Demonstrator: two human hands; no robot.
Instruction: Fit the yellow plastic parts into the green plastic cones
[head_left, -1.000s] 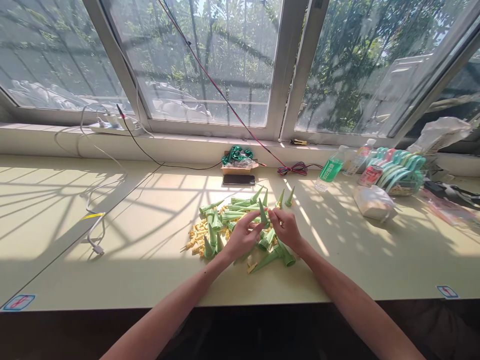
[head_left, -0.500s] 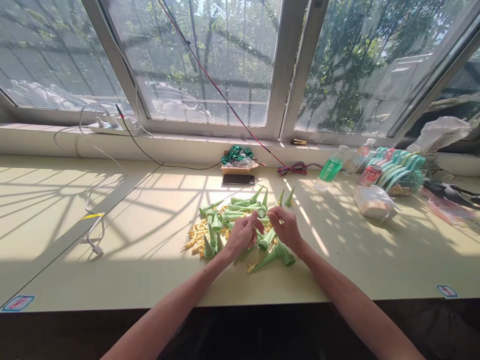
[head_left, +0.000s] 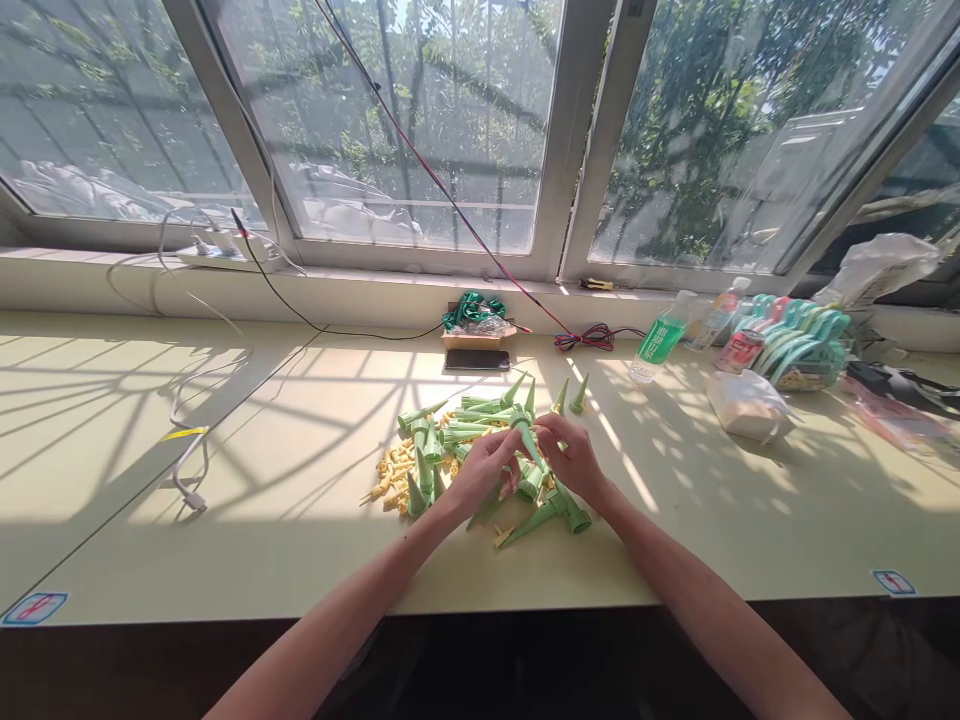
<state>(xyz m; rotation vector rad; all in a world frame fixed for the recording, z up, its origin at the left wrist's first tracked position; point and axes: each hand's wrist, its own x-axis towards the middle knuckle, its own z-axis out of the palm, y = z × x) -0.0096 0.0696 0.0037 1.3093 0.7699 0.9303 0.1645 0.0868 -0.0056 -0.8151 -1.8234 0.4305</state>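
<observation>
A green plastic cone spike [head_left: 529, 448] slants between my hands, wide end up and away, pointed end down toward me. My left hand [head_left: 484, 470] grips it near the wide end with thumb and fingers. Close on its right side, my right hand [head_left: 571, 455] has its fingers pinched together; whatever lies in them is hidden or too small to name. Around and under both hands spreads a pile of similar green cone spikes [head_left: 465, 434]. Small yellow plastic fittings [head_left: 394, 478] are heaped at the pile's left. Two spikes [head_left: 578, 394] stand point-up behind my right hand.
Behind the pile lie a black phone [head_left: 477, 360] and a small box [head_left: 472, 340] with green ties. To the right are a green-labelled bottle [head_left: 660, 340], a drink can [head_left: 741, 350], a tissue pack [head_left: 748, 405] and hangers [head_left: 806, 340]. A white cable [head_left: 191, 460] lies left.
The cone spike between my hands has turned: its pointed end now shows, directed down toward me. My left fingers have shifted slightly around it. The right hand has hardly moved.
</observation>
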